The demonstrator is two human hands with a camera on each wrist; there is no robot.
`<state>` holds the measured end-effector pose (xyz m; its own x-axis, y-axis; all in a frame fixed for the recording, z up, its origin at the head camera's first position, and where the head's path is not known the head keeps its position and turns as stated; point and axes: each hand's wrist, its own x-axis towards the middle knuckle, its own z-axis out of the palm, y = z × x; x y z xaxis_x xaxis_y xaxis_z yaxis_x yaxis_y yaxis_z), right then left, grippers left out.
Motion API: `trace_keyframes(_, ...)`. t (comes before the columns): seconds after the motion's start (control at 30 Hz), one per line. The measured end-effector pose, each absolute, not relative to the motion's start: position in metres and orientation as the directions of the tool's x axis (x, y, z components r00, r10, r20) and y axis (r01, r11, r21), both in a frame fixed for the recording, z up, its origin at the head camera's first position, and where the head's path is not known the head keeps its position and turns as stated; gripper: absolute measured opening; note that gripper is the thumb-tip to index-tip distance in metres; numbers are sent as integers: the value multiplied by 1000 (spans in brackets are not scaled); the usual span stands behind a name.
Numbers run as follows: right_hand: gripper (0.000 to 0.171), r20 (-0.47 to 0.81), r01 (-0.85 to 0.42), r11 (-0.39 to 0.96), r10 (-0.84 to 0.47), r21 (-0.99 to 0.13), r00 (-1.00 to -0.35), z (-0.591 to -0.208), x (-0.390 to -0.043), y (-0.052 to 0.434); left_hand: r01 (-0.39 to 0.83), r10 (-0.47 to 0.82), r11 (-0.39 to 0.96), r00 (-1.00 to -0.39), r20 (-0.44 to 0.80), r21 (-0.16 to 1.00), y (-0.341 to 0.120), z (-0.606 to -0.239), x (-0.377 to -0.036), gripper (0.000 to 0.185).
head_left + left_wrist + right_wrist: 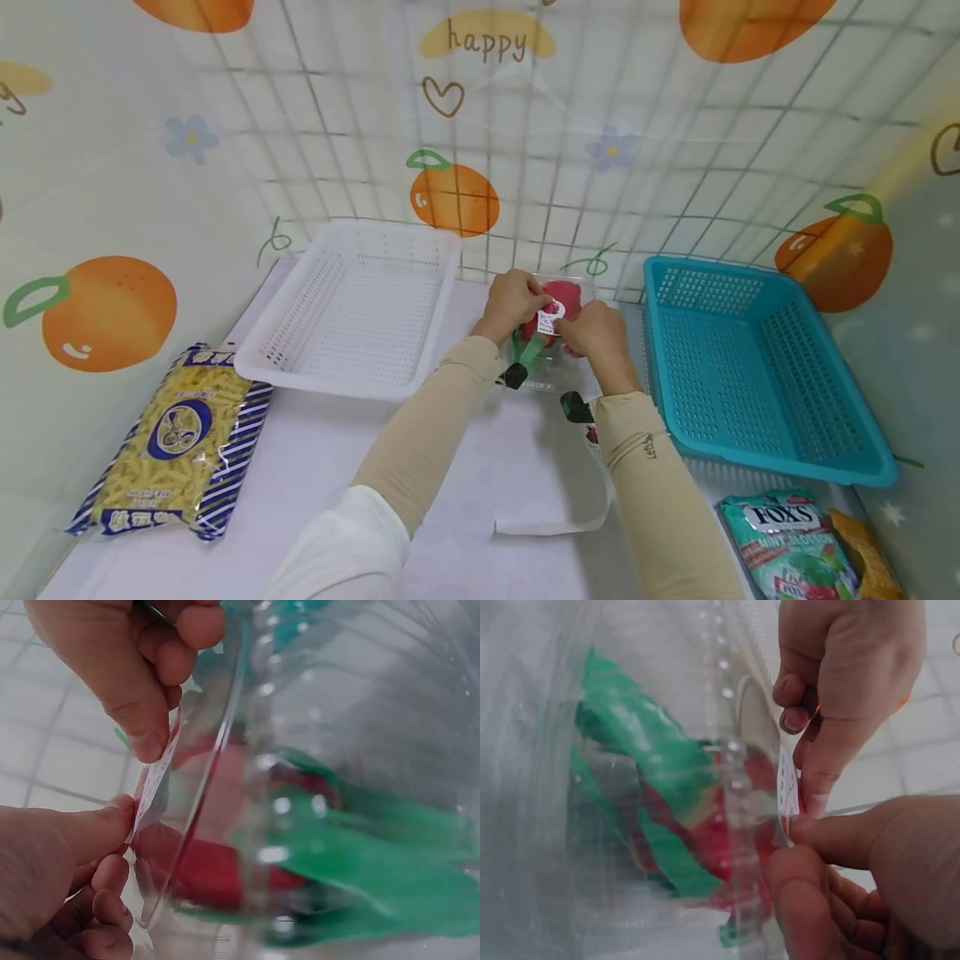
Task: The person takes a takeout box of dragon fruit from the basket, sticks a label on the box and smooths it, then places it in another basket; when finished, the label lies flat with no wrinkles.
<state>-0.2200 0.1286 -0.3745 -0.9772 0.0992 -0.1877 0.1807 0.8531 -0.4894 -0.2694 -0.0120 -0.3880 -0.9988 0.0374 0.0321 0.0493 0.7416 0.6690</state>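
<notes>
A clear plastic box (551,379) lies between the two baskets, a red dragon fruit (564,296) with green leaf-like tips inside it. Above the lid, a small white label (550,321) with a red fruit picture is held between both hands. My left hand (513,304) pinches the label near its upper left edge. Thumb and fingers of my right hand (597,333) pinch its lower right side. In the left wrist view the label (155,784) stands right at the curved lid, the two thumbs close together on it.
A white basket (348,385) stands at left, a teal basket (780,467) at right. A pasta bag (176,442) lies far left; a FOX'S candy bag (787,542) and an orange-brown packet (862,554) lie front right. A white label strip (551,527) curls near the right forearm.
</notes>
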Motion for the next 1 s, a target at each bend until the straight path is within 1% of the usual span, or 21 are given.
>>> trace_keyframes(0.23, 48, -156, 171, 858, 108, -484, -982, -381, -230, 134, 41, 28, 760, -999, 31, 649, -9, -391, -269, 17)
trace_keyframes(0.37, 50, -174, 146, 862, 69, -485, -982, -380, -234, 139, 38, 58, 781, -998, -11, 623, -10, -389, -270, 16)
trace_keyframes(0.5, 45, -191, 86, 876, -7, -475, -982, -378, -232, 144, 57, 133, 795, -988, -82, 604, -15, -385, -271, 18)
trace_keyframes(0.7, 37, -234, 64, 887, -50, -456, -971, -372, -226, 147, 96, 218, 795, -967, -134, 599, -21, -381, -271, 34)
trace_keyframes(0.77, 36, -229, 55, 885, -59, -463, -972, -371, -223, 148, 111, 232, 782, -965, -122, 613, -23, -381, -269, 36)
trace_keyframes(0.83, 37, -188, 33, 874, -68, -485, -980, -372, -220, 149, 126, 233, 745, -969, -78, 655, -26, -384, -266, 35)
trace_keyframes(0.9, 38, -117, 17, 853, -52, -522, -992, -375, -215, 150, 146, 215, 683, -977, -6, 716, -29, -388, -262, 31)
trace_keyframes(1.0, 39, 20, 14, 777, 35, -629, -999, -381, -206, 151, 202, 159, 581, -978, 133, 789, -35, -398, -249, 27)
